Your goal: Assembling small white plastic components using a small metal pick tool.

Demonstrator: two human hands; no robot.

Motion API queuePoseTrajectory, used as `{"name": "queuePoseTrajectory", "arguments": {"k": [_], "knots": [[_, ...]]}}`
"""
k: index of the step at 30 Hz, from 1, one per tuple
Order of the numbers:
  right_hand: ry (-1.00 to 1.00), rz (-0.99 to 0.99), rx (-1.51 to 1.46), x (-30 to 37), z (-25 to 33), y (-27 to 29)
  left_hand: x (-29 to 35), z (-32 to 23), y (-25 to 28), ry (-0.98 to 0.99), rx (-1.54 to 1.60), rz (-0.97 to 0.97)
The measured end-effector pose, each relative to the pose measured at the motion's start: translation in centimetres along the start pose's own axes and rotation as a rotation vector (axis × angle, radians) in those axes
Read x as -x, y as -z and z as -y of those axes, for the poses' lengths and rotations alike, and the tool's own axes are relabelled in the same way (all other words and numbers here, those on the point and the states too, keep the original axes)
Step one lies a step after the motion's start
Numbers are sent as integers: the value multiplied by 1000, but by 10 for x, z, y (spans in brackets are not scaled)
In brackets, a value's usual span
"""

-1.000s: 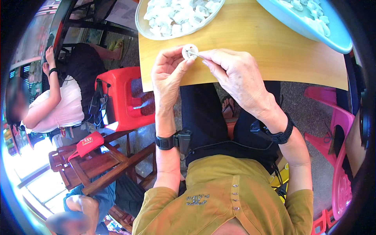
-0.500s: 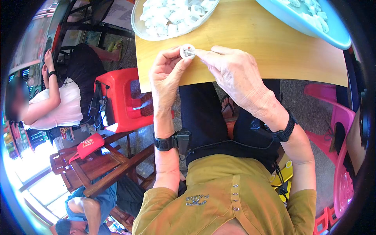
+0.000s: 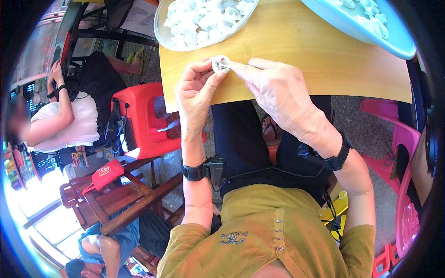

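Observation:
My left hand [image 3: 198, 85] holds a small round white plastic part [image 3: 219, 64] by its rim, between thumb and fingertips, above the table's near edge. Recesses and a small reddish spot show on the part's upper face. My right hand [image 3: 278, 85] is closed, its index finger pointing left and its fingertips against the right side of that part. A thin pale sliver shows at those fingertips, too small to name. Beyond my hands stands a whitish bowl [image 3: 187, 48] heaped with white plastic pieces [image 3: 204, 21].
The wooden table [image 3: 296, 46] carries a light-blue basin [image 3: 402, 50] with more white pieces at far right. A red plastic stool [image 3: 143, 120] and a wooden chair [image 3: 125, 204] stand left, a pink chair [image 3: 403, 185] right. Two people sit at the left.
The round part has tilted slightly between my fingers, and my right fingertips are still against it. At the left, the seated person's raised hands have shifted a little.

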State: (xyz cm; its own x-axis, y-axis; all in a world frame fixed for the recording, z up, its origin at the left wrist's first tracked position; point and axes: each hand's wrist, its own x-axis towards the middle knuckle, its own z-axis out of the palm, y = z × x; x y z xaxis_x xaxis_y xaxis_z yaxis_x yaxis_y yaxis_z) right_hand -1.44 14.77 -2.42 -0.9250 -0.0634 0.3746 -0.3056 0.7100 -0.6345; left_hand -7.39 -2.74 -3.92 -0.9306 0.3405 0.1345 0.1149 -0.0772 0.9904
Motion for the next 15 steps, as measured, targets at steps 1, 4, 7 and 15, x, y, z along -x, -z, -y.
{"name": "queuePoseTrajectory", "arguments": {"k": [1,4,7,15], "knots": [[-1,-1,-1,0,0,-1,0,0,0,-3,-3,3],[43,5,77,-1,2,-2,0,-1,-2,6,0,-3],[62,44,134,0,5,0,-1,1,-2,0,12,-3],[9,252,246,-5,22,16,1,2,-3,-50,-47,6]]}}
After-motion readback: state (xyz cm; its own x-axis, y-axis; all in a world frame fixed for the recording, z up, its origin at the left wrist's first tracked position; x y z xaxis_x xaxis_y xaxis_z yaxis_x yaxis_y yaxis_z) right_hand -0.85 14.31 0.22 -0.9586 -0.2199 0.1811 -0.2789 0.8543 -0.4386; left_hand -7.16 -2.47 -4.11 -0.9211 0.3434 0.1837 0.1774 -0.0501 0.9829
